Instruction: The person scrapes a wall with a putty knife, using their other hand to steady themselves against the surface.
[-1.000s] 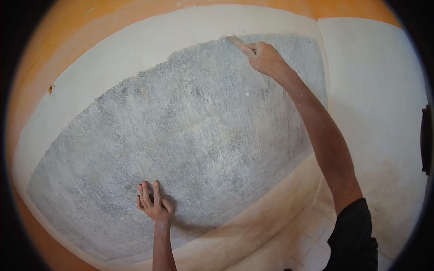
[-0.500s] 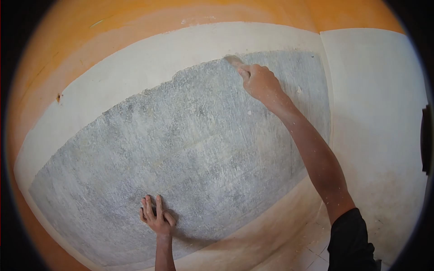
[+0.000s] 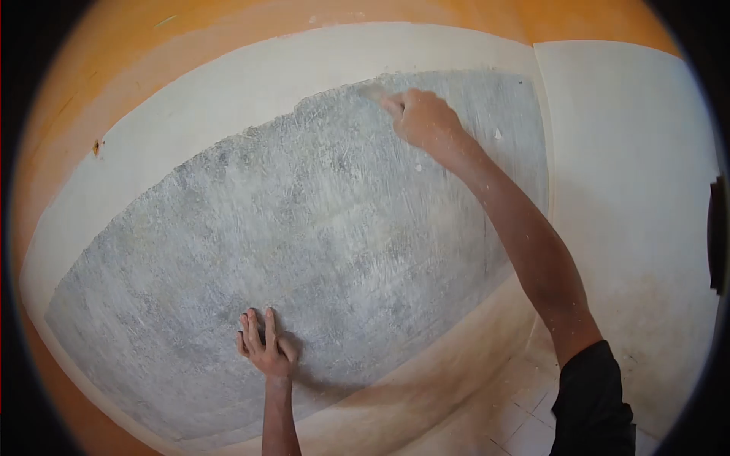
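Note:
My right hand is raised high on the wall, fingers closed on a small scraper whose pale blade presses at the top edge of the bare grey patch. The blade is blurred. My left hand lies flat with fingers spread on the lower part of the grey patch. Cream paint surrounds the scraped grey area, and orange paint lies above it.
A wall corner runs down to the right of my right arm, with a cream wall beyond it. Pale floor tiles show at the bottom right. A small chipped spot marks the wall at the left.
My right hand has moved down and left along the patch's top edge with the scraper. My left hand stays pressed on the wall. The view has shifted slightly.

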{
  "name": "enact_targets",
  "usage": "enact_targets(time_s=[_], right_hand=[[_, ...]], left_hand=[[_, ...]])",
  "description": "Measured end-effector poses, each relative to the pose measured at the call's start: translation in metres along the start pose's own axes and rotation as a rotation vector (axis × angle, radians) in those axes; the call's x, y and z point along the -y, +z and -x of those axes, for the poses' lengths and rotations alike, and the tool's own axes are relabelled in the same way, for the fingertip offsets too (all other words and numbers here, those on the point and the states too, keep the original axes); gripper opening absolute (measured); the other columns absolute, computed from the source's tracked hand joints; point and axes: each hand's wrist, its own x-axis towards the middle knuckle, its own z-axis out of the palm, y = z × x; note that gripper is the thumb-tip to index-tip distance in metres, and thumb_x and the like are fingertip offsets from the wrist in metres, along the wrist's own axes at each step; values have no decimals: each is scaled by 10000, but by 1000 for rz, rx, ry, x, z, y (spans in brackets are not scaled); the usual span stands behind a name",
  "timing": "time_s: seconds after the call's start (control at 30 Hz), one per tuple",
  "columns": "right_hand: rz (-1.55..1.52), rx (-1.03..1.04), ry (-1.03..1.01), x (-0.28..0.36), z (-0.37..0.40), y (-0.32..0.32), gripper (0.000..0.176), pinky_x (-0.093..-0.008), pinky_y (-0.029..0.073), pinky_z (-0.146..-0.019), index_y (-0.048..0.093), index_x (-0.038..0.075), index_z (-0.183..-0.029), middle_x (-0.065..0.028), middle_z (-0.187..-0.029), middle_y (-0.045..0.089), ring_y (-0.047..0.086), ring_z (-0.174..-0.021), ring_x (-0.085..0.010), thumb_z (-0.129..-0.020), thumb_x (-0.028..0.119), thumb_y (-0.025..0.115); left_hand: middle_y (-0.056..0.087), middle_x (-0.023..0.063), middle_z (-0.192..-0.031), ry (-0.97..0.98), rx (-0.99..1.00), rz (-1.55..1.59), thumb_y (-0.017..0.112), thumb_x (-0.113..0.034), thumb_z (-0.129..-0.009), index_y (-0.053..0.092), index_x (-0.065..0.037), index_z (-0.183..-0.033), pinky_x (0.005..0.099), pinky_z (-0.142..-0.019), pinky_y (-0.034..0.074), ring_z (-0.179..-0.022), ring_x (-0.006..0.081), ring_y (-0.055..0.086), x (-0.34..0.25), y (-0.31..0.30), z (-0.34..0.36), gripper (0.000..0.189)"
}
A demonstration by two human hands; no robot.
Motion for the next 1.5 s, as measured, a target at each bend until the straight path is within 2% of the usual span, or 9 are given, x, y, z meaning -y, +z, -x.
enact_targets(time_s=[0.27, 0.37, 0.5, 0.73, 0.83, 0.93, 1.0, 1.2, 1.5], right_hand=[[-183, -6, -15, 8, 7, 14, 385, -451, 550, -801, 625, 50, -1277, -238, -959, 700, 697, -888, -357, -988, 281, 518], [-358, -13, -53, -4, 14, 36, 422, -421, 548, -785, 572, 81, -1359, -238, -976, 697, 701, -909, -315, -988, 276, 532], [-508, 19, -72, -16, 21, 57, 465, -405, 528, -845, 532, 111, -1401, -250, -1066, 688, 690, -977, -324, -974, 289, 575], [-984, 232, -157, -57, 14, 62, 477, -386, 466, -980, 478, 125, -1439, -244, -1226, 639, 617, -1170, -297, -998, 292, 546], [-1016, 304, -295, -79, 16, 63, 468, -314, 428, -1009, 469, 120, -1457, -166, -1298, 619, 580, -1173, -208, -1017, 264, 546], [-1113, 43, -484, -106, 45, 78, 481, -395, 422, -1024, 529, 111, -1413, -178, -1352, 574, 558, -1234, -323, -971, 286, 602], [-545, -363, -467, -147, 80, 102, 494, -480, 304, -1108, 563, 109, -1386, -194, -1483, 438, 408, -1361, -379, -941, 310, 640], [-460, 27, 123, -275, 269, 215, 1097, -656, 19, -1129, 92, 0, -1556, -306, -1598, -41, -53, -1460, -512, -824, 509, 731], [-285, 336, -17, -325, 317, 277, 1315, -776, -96, -1017, -174, -57, -1485, -447, -1469, -241, -243, -1339, -649, -782, 570, 743]], left_hand=[[507, 193, -1415, -200, 90, 37, 499, -91, -826, 594, -91, -1346, 422, -1135, 193, -1362, 305, 427, -47, -20, -26, 529], [542, 203, -1336, -257, 270, 607, 539, -78, -923, 521, -81, -1412, 456, -945, 422, -1174, 288, 557, -99, -34, -77, 489], [501, 289, -1298, -366, 518, 995, 605, -159, -929, 153, -120, -1577, 405, -831, 524, -1078, 350, 589, -189, -42, -183, 791], [489, 360, -1198, -332, 439, 633, 507, -156, -976, 12, -52, -1562, 412, -632, 551, -909, 392, 623, -260, 40, -247, 774], [588, 282, -1003, -459, 468, 198, 468, -222, -1008, 76, -86, -1571, 426, -534, 520, -682, 358, 645, -280, 34, -266, 699], [647, 215, -783, -385, 383, 74, 442, -272, -1021, 279, -120, -1543, 428, -486, 495, -518, 312, 622, -289, 25, -283, 568], [650, 193, -649, -382, 323, -14, 453, -256, -1016, 502, -137, -1430, 420, -468, 484, -548, 297, 656, -296, 12, -300, 434], [642, 162, -606, -334, 125, -31, 494, -193, -986, 672, -77, -1236, 408, -504, 511, -532, 279, 652, -295, 20, -315, 328], [697, 201, -711, -569, 159, 70, 572, -217, -933, 708, -12, -1144, 388, -586, 544, -602, 291, 694, -326, 21, -343, 324]])
